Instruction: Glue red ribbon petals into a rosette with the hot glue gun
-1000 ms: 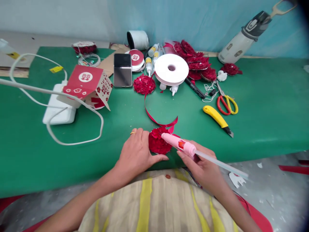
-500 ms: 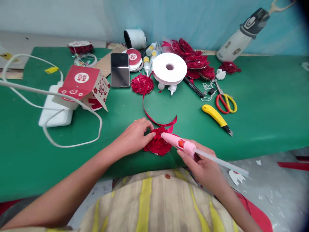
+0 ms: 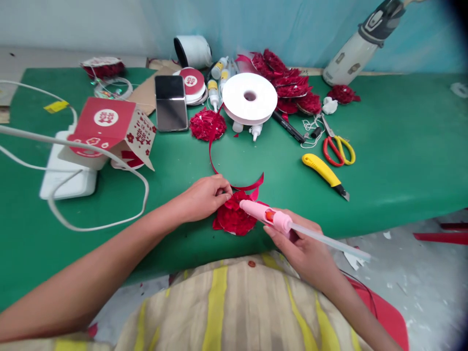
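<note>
A red fabric flower (image 3: 236,222) lies near the front edge of the green table. My left hand (image 3: 206,197) is closed at its upper left rim, thumb and forefinger pinched on the edge of the fabric. In my right hand (image 3: 305,246) is a pink hot glue gun (image 3: 256,210), with a clear glue stick (image 3: 329,240) jutting from its back. The gun's nozzle points at the flower's middle; whether it touches is hard to see. A loose end of red ribbon (image 3: 252,186) lies just behind the flower.
Behind stand a white ribbon spool (image 3: 234,92), a phone (image 3: 171,105) and a heap of red flowers (image 3: 288,87). Scissors (image 3: 338,146) and a yellow utility knife (image 3: 321,170) with its blade out lie right. A white cable (image 3: 144,195) loops at left by a red box (image 3: 102,122).
My left hand has shifted slightly up and back along the flower's rim, with thumb and forefinger closer together. The glue gun stays over the flower. The whole view has swung a little.
</note>
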A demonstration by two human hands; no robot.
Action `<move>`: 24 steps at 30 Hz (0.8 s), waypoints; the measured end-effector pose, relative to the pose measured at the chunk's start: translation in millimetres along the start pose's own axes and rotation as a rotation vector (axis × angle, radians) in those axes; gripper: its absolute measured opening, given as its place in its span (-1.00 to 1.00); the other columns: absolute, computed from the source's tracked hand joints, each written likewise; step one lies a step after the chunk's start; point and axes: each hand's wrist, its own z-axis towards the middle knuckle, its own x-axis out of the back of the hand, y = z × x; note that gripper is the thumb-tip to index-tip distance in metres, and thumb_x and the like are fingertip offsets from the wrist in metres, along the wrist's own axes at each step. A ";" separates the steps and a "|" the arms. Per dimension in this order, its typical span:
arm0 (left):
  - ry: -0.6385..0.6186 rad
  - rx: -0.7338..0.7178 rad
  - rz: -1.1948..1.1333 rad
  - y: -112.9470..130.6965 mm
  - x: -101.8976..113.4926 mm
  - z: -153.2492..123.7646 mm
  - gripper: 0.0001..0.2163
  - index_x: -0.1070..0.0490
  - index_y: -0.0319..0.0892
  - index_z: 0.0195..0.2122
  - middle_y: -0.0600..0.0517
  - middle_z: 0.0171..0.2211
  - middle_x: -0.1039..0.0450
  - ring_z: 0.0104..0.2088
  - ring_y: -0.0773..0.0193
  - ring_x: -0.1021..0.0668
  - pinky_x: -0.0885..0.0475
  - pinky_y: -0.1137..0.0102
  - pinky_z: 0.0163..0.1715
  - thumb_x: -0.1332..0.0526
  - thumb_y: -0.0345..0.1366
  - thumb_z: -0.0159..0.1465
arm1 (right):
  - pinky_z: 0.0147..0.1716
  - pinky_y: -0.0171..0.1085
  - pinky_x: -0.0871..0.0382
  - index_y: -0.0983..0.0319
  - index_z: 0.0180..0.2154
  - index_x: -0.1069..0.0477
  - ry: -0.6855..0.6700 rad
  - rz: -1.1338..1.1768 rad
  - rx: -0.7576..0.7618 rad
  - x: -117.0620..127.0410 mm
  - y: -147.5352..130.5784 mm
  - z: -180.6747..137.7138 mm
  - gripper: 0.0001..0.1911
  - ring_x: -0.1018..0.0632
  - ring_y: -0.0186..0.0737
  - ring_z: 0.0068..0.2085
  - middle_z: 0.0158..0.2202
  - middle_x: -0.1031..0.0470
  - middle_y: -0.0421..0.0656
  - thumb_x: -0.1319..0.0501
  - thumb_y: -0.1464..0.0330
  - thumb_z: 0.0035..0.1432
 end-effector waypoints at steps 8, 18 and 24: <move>-0.073 -0.091 0.122 -4.5 3.0 4.7 -0.81 -0.34 -0.15 -0.37 -0.01 -0.36 -0.37 -0.32 0.20 -0.42 -0.29 0.34 -0.31 0.01 -0.29 0.29 | -0.37 -0.29 -0.31 0.20 -0.15 -0.42 0.023 -0.029 0.024 1.0 -1.6 -3.3 -0.86 -0.43 -0.24 -0.39 -0.36 -0.47 -0.18 -0.18 0.34 0.25; 0.030 -0.012 0.137 -3.9 -4.5 -1.4 -0.91 -0.32 -0.13 -0.38 0.05 -0.42 -0.38 -0.42 0.23 -0.41 -0.23 0.36 -0.41 -0.06 -0.34 0.23 | -0.37 -0.28 -0.33 0.19 -0.12 -0.44 -0.010 -0.027 0.013 -2.1 -4.2 5.0 -0.82 -0.45 -0.23 -0.38 -0.34 -0.50 -0.17 -0.17 0.32 0.26; 0.095 -0.009 0.144 -5.8 -9.5 -3.2 -0.92 -0.34 -0.13 -0.36 0.07 -0.48 -0.37 -0.42 0.23 -0.42 -0.23 0.34 -0.39 -0.07 -0.33 0.24 | -0.35 -0.27 -0.32 0.17 -0.13 -0.44 -0.038 -0.020 -0.006 0.1 -6.2 2.3 -0.84 -0.45 -0.23 -0.37 -0.33 -0.49 -0.17 -0.17 0.32 0.26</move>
